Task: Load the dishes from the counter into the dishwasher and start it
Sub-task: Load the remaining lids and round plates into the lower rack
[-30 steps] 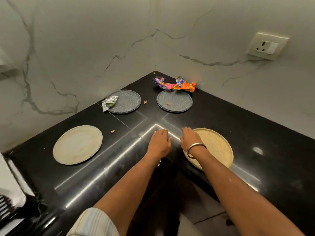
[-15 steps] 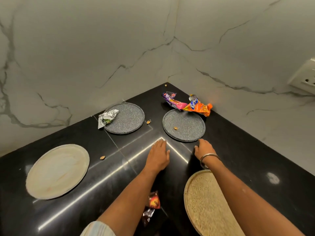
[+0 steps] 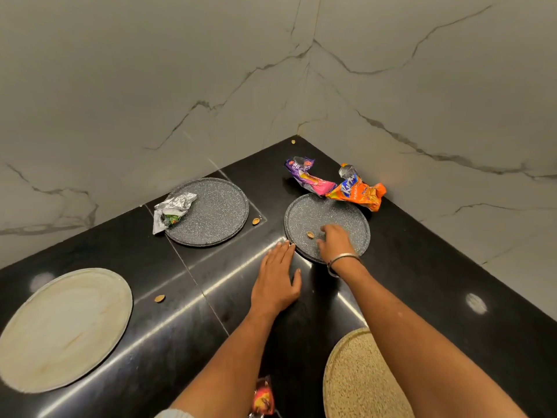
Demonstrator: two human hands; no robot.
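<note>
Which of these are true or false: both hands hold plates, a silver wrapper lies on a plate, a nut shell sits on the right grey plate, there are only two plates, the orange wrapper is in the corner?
1. Both hands hold plates. False: the left hand lies flat on the black counter; the right hand rests on the right grey plate, lifting nothing.
2. A silver wrapper lies partly on the left grey plate. True.
3. A nut shell sits on the right grey plate. True.
4. Only two plates. False: a cream plate and a speckled tan plate make four.
5. The orange wrapper lies near the wall corner. True.
</note>
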